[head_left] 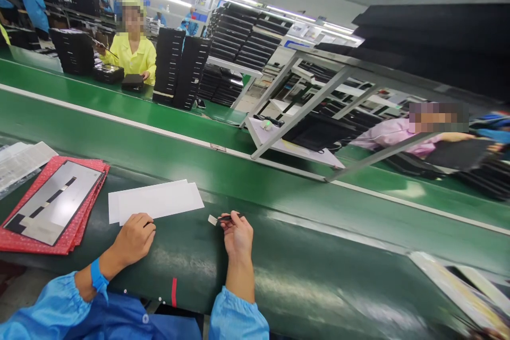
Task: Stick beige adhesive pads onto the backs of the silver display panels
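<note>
My right hand (238, 234) is closed round a pair of black tweezers (228, 218), raised over the green work surface. A small pale piece (212, 220) sits at the tweezers' tip. My left hand (135, 236) has its fingers curled at the lower edge of two overlapping white sheets (159, 202). What those fingers hold, if anything, is hidden. To the left lies a flat grey display panel (66, 196) with a black strip across it, on top of stacked red foam sheets (75, 241).
Clear plastic film with pale sheets (24, 162) lies at far left. A red tape strip (174, 292) marks the front edge. Beyond the green belt (255, 170), a person in yellow (133, 56) works between black stacks (169, 64). A metal shelf frame (303, 111) stands right.
</note>
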`<state>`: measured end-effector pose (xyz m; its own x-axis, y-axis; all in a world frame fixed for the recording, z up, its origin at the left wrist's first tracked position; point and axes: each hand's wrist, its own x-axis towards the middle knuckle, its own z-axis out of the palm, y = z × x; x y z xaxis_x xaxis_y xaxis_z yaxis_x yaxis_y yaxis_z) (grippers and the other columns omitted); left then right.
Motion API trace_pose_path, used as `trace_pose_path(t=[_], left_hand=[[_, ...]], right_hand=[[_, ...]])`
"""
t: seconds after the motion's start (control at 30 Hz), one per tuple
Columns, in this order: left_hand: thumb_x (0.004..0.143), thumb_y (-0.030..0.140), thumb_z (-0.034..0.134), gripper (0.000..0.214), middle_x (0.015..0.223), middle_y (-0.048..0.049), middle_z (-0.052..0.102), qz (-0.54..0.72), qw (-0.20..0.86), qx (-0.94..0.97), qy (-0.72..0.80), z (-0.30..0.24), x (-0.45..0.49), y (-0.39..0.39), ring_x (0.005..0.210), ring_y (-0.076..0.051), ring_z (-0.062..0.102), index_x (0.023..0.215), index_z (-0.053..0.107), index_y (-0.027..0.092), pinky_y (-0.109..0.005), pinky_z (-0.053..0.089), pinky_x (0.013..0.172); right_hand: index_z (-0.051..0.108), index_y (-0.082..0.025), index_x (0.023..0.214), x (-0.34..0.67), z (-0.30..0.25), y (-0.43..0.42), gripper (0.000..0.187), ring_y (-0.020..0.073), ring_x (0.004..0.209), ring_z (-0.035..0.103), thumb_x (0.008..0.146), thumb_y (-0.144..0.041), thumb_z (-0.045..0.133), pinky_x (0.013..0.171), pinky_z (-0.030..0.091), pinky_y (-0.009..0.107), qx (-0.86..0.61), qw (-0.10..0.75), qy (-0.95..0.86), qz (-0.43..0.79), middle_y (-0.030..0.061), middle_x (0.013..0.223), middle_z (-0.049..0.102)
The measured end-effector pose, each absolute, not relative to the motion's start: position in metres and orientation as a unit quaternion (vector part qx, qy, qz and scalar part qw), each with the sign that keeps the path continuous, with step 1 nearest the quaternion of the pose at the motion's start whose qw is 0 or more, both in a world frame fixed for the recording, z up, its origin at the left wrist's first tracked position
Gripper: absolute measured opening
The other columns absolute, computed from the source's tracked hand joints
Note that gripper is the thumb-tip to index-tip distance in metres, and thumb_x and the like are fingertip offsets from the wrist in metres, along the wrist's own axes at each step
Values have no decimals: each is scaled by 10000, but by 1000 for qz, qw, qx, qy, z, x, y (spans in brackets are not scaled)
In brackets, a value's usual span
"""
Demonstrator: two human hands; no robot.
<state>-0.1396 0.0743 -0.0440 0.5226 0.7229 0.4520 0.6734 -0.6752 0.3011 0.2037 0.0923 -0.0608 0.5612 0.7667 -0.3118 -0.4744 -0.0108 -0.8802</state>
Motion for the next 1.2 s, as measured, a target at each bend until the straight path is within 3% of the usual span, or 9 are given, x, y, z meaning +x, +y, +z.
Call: trace_pose_path(t=[0.57,1.2], left_hand=[[1006,128,555,150,1041,-63,680,281,32,872,399,-52,-139,75,1027,-224,628,943,676,190,-408,520,910],[998,127,573,141,1033,-59,684,296,32,868,397,-52,-139,75,989,-211,622,935,684,188,-391,522,896]], right_hand=[[497,-130,1037,202,-57,92,426,134,710,623,827,-346,799,574,477,178,-543,695,-119,456,61,898,638],[503,-118,1047,205,-64,95,297,133,708,622,921,-273,722,562,472,172,-546,695,-117,453,66,896,628]])
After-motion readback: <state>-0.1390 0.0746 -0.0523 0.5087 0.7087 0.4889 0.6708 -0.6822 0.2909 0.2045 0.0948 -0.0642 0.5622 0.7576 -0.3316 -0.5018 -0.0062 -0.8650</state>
